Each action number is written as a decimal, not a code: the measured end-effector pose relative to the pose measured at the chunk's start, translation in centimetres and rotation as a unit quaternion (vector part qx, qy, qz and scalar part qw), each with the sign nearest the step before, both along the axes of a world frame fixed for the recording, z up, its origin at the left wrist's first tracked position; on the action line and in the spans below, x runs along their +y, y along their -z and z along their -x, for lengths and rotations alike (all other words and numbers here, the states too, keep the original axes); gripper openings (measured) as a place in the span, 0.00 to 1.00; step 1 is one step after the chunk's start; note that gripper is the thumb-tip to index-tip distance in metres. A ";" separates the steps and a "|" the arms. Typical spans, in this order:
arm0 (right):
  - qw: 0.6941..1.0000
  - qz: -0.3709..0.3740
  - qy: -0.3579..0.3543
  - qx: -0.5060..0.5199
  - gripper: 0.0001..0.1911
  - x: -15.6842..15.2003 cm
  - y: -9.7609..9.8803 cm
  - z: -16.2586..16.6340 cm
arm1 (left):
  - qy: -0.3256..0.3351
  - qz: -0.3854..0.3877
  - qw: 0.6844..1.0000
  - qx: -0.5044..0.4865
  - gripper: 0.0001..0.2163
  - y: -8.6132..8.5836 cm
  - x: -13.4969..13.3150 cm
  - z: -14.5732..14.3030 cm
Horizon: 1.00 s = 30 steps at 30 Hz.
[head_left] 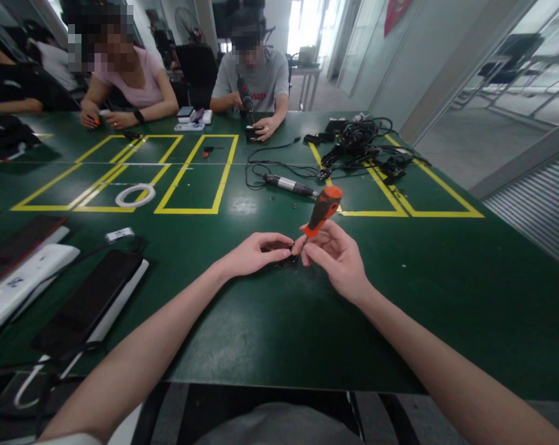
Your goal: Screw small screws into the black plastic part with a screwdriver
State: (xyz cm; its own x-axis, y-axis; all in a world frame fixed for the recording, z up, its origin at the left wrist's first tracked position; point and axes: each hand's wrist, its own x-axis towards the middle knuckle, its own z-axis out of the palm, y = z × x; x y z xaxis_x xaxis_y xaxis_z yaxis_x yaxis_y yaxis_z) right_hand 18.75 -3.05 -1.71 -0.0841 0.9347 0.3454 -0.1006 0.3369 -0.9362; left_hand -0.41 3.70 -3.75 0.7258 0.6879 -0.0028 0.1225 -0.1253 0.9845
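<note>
In the head view, my right hand [342,259] is closed, its fingertips around the shaft of a screwdriver. The screwdriver [323,210] has a dark handle with orange ends and stands tilted, handle up. My left hand [256,253] reaches in from the other side, thumb and fingers bent together near the screwdriver's lower end. Under the fingertips lies a small dark coiled item [289,261], mostly hidden, so its kind is unclear. A black and silver electric screwdriver [289,184] with a cord lies beyond my hands.
A heap of black cables [358,145] lies at the back right. A white ring of tape [135,195] rests on the yellow-taped green table [233,346]. A phone [91,300] and power strip [33,278] lie left. Opposite, a person [256,77] holds a power driver [245,94].
</note>
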 end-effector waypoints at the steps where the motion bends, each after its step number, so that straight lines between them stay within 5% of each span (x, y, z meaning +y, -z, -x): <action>1: 1.000 0.005 0.008 -0.007 0.18 0.0 0.0 0.0 | -0.002 0.000 1.000 0.002 0.16 0.0 0.0 0.0; 20: 0.998 -0.017 0.050 -0.045 0.17 0.1 -0.3 -0.1 | -0.002 0.002 1.000 0.001 0.17 0.3 0.2 0.0; 30: 1.000 -0.005 0.001 0.019 0.16 -0.1 0.1 0.1 | 0.012 0.007 1.000 -0.008 0.18 0.0 0.1 0.0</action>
